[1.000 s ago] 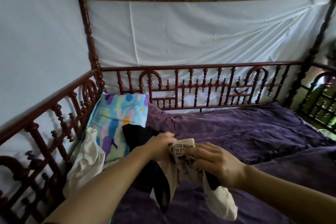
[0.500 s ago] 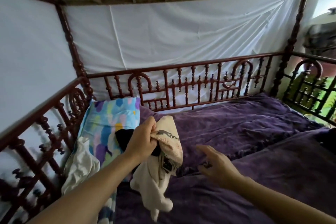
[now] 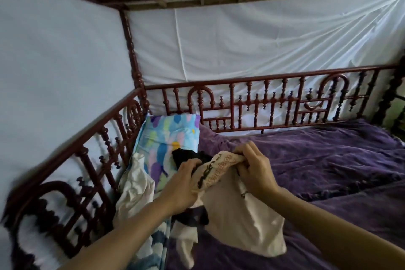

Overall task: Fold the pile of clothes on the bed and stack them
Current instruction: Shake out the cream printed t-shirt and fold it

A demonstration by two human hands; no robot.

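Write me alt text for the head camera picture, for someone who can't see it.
Two bare hands, left hand and right hand, hold up a cream printed garment above a purple bedspread. A black garment and a white cloth lie by a pastel patterned pillow, inside a dark red carved wooden bed rail.

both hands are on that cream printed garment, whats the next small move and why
Probably draw the two hands apart to spread the cream printed garment flat over the purple bedspread. The left hand and right hand pinch its bunched top edge close together while the rest hangs crumpled, so it cannot fold neatly yet.
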